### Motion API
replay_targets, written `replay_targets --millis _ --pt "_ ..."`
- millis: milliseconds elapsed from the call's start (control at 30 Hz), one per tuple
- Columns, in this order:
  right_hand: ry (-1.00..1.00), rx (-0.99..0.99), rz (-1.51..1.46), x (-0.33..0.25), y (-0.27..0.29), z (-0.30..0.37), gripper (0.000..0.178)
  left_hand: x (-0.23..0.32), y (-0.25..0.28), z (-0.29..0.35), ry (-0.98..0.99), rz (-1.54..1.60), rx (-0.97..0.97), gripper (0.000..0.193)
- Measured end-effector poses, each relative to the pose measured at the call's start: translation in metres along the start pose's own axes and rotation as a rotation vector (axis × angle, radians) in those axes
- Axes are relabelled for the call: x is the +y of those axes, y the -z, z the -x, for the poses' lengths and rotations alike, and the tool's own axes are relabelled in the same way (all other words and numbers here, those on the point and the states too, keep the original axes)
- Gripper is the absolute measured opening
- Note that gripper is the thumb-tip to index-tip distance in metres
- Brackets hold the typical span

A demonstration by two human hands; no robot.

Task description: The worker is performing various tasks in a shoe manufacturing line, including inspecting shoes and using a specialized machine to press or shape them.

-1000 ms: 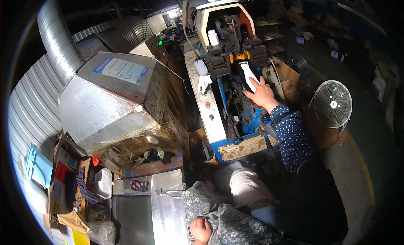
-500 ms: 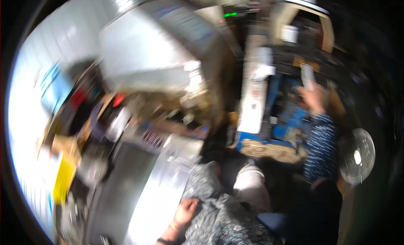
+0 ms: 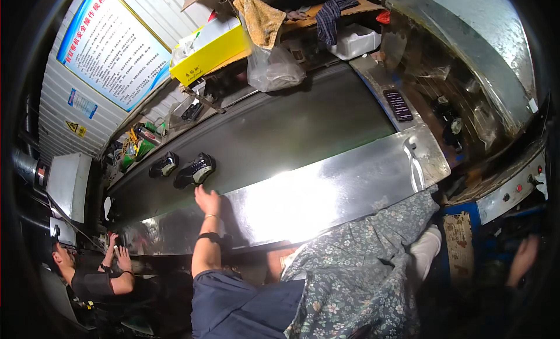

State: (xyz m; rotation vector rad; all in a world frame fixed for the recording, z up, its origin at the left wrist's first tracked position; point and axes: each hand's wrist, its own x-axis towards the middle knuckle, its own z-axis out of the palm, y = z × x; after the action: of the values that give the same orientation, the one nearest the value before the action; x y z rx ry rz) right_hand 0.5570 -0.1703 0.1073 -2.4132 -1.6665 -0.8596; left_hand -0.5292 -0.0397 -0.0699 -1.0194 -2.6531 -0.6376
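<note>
My left hand (image 3: 208, 201) reaches over the metal ledge with its fingers stretched out and nothing held in them. Just beyond the fingertips sits a black shoe (image 3: 196, 171) with a pale sole edge, on the dark conveyor belt (image 3: 303, 126). A second, similar shoe (image 3: 164, 164) stands to its left. Whether the fingers touch the nearer shoe is hard to tell. Far out to the right, my right hand (image 3: 523, 258) is dim and smeared beside a control panel (image 3: 513, 190), so its grip is unclear.
A shiny metal ledge (image 3: 361, 181) runs along the belt's near side. A phone (image 3: 398, 105) lies at its right end. Above the belt are a yellow box (image 3: 207, 56), a plastic bag (image 3: 274, 71) and a white tub (image 3: 356, 41). At lower left, a co-worker (image 3: 96, 275) has both hands at the ledge.
The view has swung left, bringing the belt and shoes into sight. My left hand has gone from my lap out over the ledge. The pale object in my right hand no longer shows.
</note>
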Motion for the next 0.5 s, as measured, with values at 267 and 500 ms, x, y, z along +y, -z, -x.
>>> replay_targets --millis 267,500 --pt "-0.206 -0.535 -0.51 -0.275 -0.051 0.214 0.03 -0.101 -0.079 -0.152 0.577 0.495 -0.374 0.064" --pt "-0.68 -0.587 -0.774 -0.274 -0.019 0.266 0.037 -0.029 -0.073 -0.158 0.176 0.47 -0.483 0.059"
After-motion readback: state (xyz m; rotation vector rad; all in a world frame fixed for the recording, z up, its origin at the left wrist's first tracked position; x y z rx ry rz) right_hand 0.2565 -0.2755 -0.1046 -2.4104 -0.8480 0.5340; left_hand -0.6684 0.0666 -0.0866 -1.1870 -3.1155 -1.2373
